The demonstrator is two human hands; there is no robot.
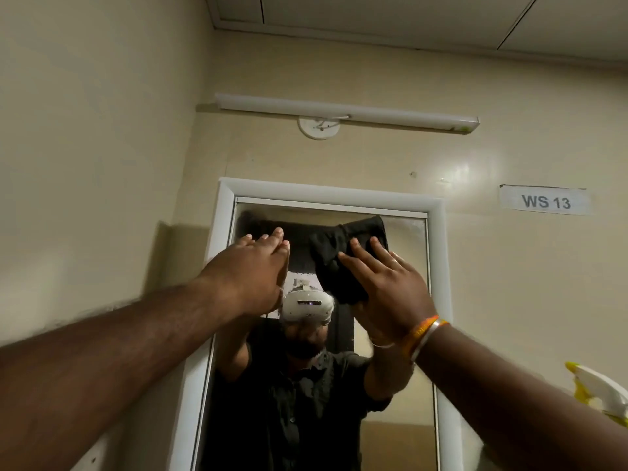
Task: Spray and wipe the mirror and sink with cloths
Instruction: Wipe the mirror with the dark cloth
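Observation:
A tall mirror [404, 239] in a white frame [326, 190] hangs on the beige wall ahead. My right hand [384, 287] presses a black cloth [334, 263] flat against the upper part of the glass, fingers straight and spread. My left hand [255, 266] is raised beside it at the mirror's upper left, fingers straight and together, touching or very near the glass. A white and yellow spray bottle head [598, 390] shows at the right edge, behind my right forearm. The sink is out of view.
A white tube light [346, 112] is mounted on the wall above the mirror. A label reading "WS 13" [545, 201] is stuck to the wall at the right. A side wall stands close on the left. The mirror reflects a person in a dark shirt.

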